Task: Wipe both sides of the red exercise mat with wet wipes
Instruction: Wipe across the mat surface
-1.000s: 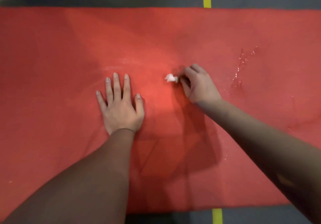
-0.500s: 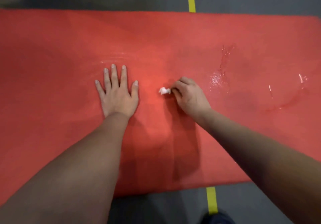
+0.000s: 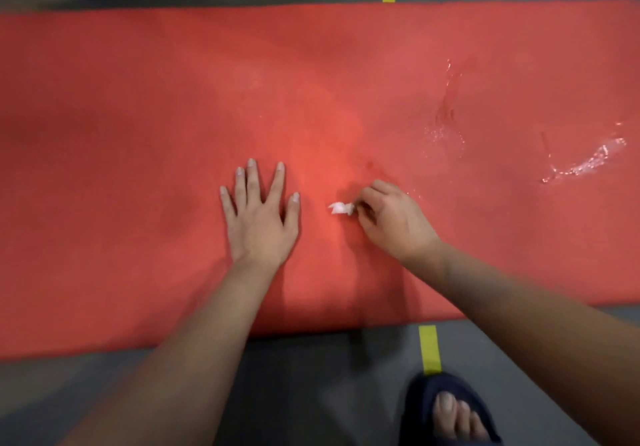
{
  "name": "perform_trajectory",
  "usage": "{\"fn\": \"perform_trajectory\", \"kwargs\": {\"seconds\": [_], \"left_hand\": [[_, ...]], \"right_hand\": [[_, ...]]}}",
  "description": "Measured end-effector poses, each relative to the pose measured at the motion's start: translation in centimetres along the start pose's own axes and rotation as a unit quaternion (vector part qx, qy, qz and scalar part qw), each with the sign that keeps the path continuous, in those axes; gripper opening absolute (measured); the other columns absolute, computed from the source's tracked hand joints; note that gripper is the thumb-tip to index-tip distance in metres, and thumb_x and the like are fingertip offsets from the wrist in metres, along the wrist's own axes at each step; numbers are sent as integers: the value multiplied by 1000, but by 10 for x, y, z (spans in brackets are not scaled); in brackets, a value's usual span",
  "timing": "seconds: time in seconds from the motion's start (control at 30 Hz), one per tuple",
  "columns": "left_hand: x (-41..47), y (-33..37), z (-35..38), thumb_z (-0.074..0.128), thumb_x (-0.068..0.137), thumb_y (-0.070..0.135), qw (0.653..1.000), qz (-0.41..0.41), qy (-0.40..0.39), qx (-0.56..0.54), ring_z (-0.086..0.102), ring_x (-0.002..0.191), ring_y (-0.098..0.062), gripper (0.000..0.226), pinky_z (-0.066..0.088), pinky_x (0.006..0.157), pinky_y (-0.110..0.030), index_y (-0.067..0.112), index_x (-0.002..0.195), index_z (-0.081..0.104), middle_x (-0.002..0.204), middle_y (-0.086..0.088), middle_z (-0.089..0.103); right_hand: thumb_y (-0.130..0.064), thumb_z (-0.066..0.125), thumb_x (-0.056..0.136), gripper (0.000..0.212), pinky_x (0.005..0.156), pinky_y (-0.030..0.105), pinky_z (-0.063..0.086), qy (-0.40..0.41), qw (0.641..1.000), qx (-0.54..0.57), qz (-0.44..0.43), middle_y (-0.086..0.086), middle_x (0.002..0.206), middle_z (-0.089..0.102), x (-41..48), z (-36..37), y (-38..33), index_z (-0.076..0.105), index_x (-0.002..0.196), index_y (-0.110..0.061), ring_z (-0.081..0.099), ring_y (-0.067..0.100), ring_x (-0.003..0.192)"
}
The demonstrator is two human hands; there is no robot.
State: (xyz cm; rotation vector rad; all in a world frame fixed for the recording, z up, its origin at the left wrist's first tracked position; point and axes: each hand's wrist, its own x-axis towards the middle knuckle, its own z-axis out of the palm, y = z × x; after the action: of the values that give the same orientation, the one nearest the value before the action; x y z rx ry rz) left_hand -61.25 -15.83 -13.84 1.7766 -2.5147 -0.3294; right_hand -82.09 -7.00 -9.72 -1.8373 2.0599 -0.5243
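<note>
The right hand (image 3: 394,220) curls its fingers (image 3: 375,191) in and pinches a small crumpled white wet wipe (image 3: 341,208), whose free end pokes out to the left, low against the red mat (image 3: 311,82). Near it but apart, the left hand (image 3: 259,217) lies flat, fingers straight and spread, palm pressing the mat. The mat lies flat across the whole view on a dark grey floor (image 3: 311,393). Wet streaks (image 3: 585,163) glisten far right, well apart from the wipe. A yellow tape line (image 3: 429,348) shows at the mat's near and far edges, and a foot in a dark sandal (image 3: 450,411) stands beside it.
</note>
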Motion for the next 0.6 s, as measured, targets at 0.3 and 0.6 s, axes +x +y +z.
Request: {"fn": "perform_trajectory", "kwargs": {"seconds": [0.3, 0.6], "left_hand": [[5, 2, -3, 16, 103, 62, 996, -10, -80, 33, -14, 157, -27, 66, -8, 125, -56, 40, 162, -3, 171, -7, -11], [4, 2, -5, 13, 103, 63, 995, -12, -96, 38, -17, 157, -26, 66, -10, 124, -55, 41, 161, -7, 171, -6, -15]], "right_hand": [[-31, 50, 89, 20, 69, 42, 47, -101, 992, 15, -70, 3, 82, 55, -71, -5, -15, 60, 81, -15, 54, 29, 78], [-28, 57, 93, 15, 72, 37, 46, -97, 993, 59, -33, -2, 85, 50, -127, 5, -7, 61, 87, -15, 54, 24, 80]]}}
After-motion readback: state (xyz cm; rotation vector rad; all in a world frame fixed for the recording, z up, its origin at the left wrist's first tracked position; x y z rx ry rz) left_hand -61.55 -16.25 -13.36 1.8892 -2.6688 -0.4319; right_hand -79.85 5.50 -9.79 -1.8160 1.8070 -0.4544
